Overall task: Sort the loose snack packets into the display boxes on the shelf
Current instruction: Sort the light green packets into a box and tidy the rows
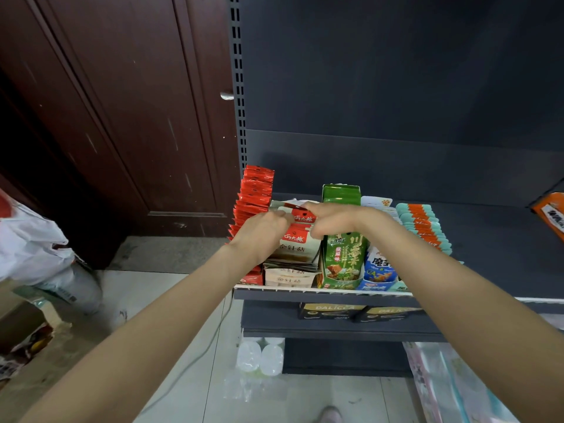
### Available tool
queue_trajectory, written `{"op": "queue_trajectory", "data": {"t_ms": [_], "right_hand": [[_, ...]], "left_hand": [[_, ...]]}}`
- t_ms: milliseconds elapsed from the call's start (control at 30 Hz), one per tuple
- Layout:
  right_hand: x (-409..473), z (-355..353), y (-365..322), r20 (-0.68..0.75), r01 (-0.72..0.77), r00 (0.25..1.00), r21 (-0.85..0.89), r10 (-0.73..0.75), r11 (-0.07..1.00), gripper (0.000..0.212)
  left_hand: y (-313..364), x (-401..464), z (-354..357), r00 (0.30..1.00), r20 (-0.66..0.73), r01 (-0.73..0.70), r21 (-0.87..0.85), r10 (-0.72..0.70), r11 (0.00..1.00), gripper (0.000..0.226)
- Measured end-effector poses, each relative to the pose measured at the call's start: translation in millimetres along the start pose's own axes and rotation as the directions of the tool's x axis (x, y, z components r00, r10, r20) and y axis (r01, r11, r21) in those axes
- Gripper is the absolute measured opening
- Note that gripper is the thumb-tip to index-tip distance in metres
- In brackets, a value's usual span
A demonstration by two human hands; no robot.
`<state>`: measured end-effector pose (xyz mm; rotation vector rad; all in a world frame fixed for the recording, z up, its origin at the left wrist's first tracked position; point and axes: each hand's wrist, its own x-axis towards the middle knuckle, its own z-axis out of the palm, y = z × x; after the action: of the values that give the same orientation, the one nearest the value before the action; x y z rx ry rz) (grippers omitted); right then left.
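Head view is looking down on a dark shelf (488, 239) in the middle of the frame, where both hands are meeting over a row of display boxes. Left hand (262, 232) is curling its fingers around the left edge of a white-and-red snack packet (297, 242), and right hand (331, 219) is pinching the top of that same packet from the right, so both are clamped on it. That packet is standing at the front of a stack of like packets inside a beige display box (288, 277) near the shelf's front edge. Just left of it, a row of red packets (254, 193) is leaning back toward the upper middle of the frame. Just right of the hands, a green display box (343, 261) is holding green packets, and a blue-and-white box (380, 270) is sitting beside that. Farther right, orange-and-teal packets (422, 222) are lining up in a row. At the left edge of the frame a white plastic bag (30, 239) is lying on the floor before a dark red door (122, 102).
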<state>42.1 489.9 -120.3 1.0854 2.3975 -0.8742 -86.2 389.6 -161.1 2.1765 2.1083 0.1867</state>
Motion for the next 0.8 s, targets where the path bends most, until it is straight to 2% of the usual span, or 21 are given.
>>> {"op": "queue_trajectory", "data": {"t_ms": [33,100,200,267,300,367,500,600,667,800], "right_hand": [[0.5,1.0,0.9,0.015,0.012,1.000,-0.021,-0.011,1.000,0.066],[5.5,11.4,2.3,-0.062,0.043,0.997,-0.125,-0.051,0.991,0.087],[15.6,32.2,2.5,-0.251,0.057,0.963,-0.177,-0.101,0.983,0.089],[17.4,37.9,3.9,-0.296,0.059,0.949,-0.180,-0.112,0.982,0.089],[17.6,38.8,5.3,-0.305,0.055,0.946,-0.187,-0.111,0.981,0.090],[16.4,40.8,6.8,-0.326,0.046,0.939,-0.196,-0.110,0.979,0.094],[16.4,57.3,0.9,-0.468,0.043,0.882,-0.034,-0.054,0.998,0.101],[18.5,74.6,-2.2,-0.618,0.058,0.786,0.091,0.011,0.994,0.103],[19.3,78.8,-0.2,-0.623,0.079,0.782,0.085,-0.009,0.993,0.105],[18.6,76.5,7.7,-0.567,0.126,0.815,-0.024,-0.117,0.992,0.114]], "left_hand": [[0.7,-0.7,1.4,1.000,-0.016,-0.011,-0.017,0.011,1.000,0.044],[1.2,-0.6,3.9,0.998,-0.062,-0.023,-0.055,0.020,0.998,0.045],[0.0,-0.6,6.2,0.984,-0.173,0.013,-0.183,-0.045,0.983,0.038],[-0.5,-2.6,7.6,0.936,-0.303,0.094,-0.274,-0.178,0.957,0.040],[0.2,-4.1,8.0,0.909,-0.329,0.143,-0.334,-0.257,0.932,0.048],[5.0,-6.6,8.9,0.903,-0.247,0.200,-0.485,-0.353,0.851,0.068],[14.5,-0.3,13.8,0.931,0.023,0.288,-0.658,-0.364,0.696,0.092],[12.1,7.6,18.5,0.932,0.051,0.276,-0.744,-0.360,0.609,0.099],[5.2,7.3,17.7,0.947,0.076,0.261,-0.748,-0.311,0.610,0.104],[-6.0,-0.2,12.5,0.985,0.108,0.171,-0.639,-0.133,0.750,0.108]]}}
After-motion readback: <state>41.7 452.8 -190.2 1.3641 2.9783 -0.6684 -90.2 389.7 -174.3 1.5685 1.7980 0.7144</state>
